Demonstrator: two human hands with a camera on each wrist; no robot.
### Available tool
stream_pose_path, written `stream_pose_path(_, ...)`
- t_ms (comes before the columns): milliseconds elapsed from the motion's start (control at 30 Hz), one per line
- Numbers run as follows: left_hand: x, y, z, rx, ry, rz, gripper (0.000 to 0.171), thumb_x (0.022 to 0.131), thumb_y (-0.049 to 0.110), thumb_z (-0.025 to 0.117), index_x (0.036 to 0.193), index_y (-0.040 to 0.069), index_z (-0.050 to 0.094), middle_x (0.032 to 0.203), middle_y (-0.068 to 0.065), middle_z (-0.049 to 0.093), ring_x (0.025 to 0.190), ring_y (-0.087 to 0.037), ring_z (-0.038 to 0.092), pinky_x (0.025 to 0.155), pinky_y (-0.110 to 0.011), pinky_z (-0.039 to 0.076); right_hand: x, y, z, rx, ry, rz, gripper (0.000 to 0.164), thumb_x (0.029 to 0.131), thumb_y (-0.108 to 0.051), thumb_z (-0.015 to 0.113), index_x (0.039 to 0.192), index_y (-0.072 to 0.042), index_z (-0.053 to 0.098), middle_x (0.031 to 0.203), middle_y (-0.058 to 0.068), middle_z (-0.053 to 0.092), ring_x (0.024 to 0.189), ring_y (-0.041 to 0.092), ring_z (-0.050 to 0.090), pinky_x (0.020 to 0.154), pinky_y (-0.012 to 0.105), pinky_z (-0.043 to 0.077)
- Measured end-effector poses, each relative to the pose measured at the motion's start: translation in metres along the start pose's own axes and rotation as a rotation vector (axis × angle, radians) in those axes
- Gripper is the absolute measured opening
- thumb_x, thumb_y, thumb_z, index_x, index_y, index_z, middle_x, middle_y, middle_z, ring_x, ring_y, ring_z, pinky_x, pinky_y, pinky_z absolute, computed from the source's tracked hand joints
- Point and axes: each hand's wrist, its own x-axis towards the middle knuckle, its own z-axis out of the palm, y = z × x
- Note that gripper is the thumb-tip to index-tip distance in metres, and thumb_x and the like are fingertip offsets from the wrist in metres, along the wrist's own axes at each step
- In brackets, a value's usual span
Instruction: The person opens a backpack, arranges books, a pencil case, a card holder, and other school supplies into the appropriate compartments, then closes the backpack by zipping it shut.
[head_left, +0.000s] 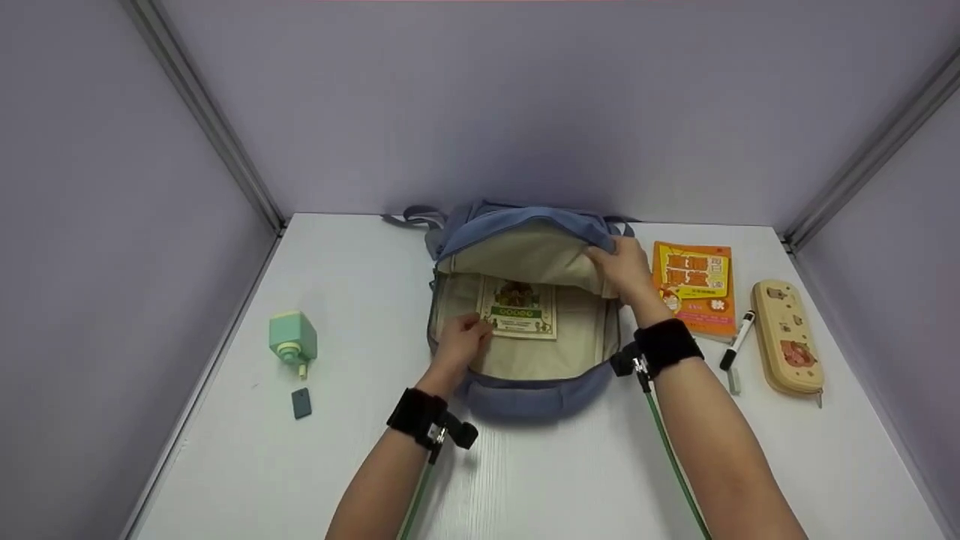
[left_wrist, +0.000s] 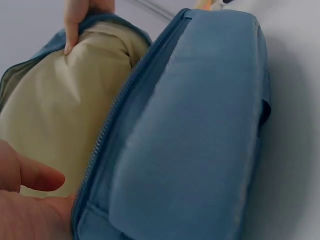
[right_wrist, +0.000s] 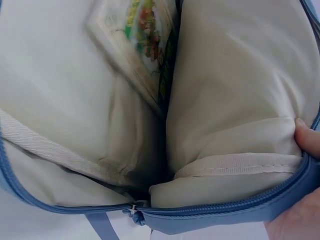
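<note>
A blue backpack (head_left: 517,401) lies unzipped on the white table, its beige lining (head_left: 446,296) showing. Inside is a booklet (head_left: 517,309) with a green title band; in the right wrist view the booklet (right_wrist: 149,37) is partly blurred, its far end beyond the frame. My left hand (head_left: 461,345) is in the opening at the booklet's lower left edge. In the left wrist view, a gap shows between its thumb and finger, with no booklet visible there. My right hand (head_left: 622,270) pinches the rim of the raised flap (head_left: 525,247) at its right side.
Right of the bag lie an orange book (head_left: 697,307), a black-and-white marker (head_left: 739,341), a small pale stick (head_left: 733,381) and a yellow pencil case (head_left: 789,337). To the left are a mint-green box-shaped item (head_left: 292,336) and a dark rectangular block (head_left: 301,403). Walls enclose the table's back and sides.
</note>
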Motion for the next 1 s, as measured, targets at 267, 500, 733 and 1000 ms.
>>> stream_pose_path(267, -0.01, -0.001, 0.005, 0.294, -0.014, -0.026, 0.053, 0.103, 0.01, 0.045, 0.149, -0.009, 0.027, 0.144, -0.027, 0.04, 0.126, -0.036, 0.047, 0.096, -0.044, 0.042, 0.006, 0.0, -0.002, -0.028, -0.012, 0.034, 0.03, 0.096, -0.021, 0.064, 0.074, -0.007, 0.05, 0.062, -0.003, 0.042, 0.053, 0.011, 0.042, 0.049, 0.025, 0.035)
stream_pose_path(500, -0.01, -0.001, 0.001, 0.25, -0.07, -0.041, 0.058, 0.103, 0.011, 0.043, 0.151, -0.009, 0.018, 0.145, -0.03, 0.039, 0.073, -0.016, 0.056, 0.067, -0.029, 0.044, 0.006, 0.0, -0.002, -0.009, -0.015, 0.074, 0.028, 0.096, -0.023, 0.064, 0.078, -0.006, 0.052, 0.065, -0.003, 0.043, 0.056, 0.011, 0.043, 0.051, 0.026, 0.036)
stream_pose_path(733, 0.0, -0.005, 0.0, 0.23, -0.149, -0.052, 0.061, 0.104, 0.014, 0.043, 0.154, -0.005, 0.014, 0.154, -0.028, 0.025, 0.101, -0.025, 0.056, 0.085, -0.035, 0.041, 0.002, 0.003, 0.002, -0.026, -0.006, 0.06, 0.029, 0.095, -0.024, 0.065, 0.076, -0.006, 0.052, 0.067, -0.001, 0.044, 0.059, 0.014, 0.045, 0.054, 0.027, 0.037)
stream_pose_path(1000, -0.006, 0.005, 0.001, 0.359, -0.081, 0.138, 0.051, 0.101, 0.009, 0.048, 0.148, -0.006, 0.033, 0.144, -0.027, 0.042, 0.132, -0.037, 0.043, 0.104, -0.044, 0.04, 0.0, 0.005, 0.004, -0.008, -0.019, 0.065, 0.027, 0.095, -0.023, 0.065, 0.079, -0.005, 0.054, 0.069, 0.0, 0.045, 0.059, 0.013, 0.044, 0.052, 0.026, 0.035)
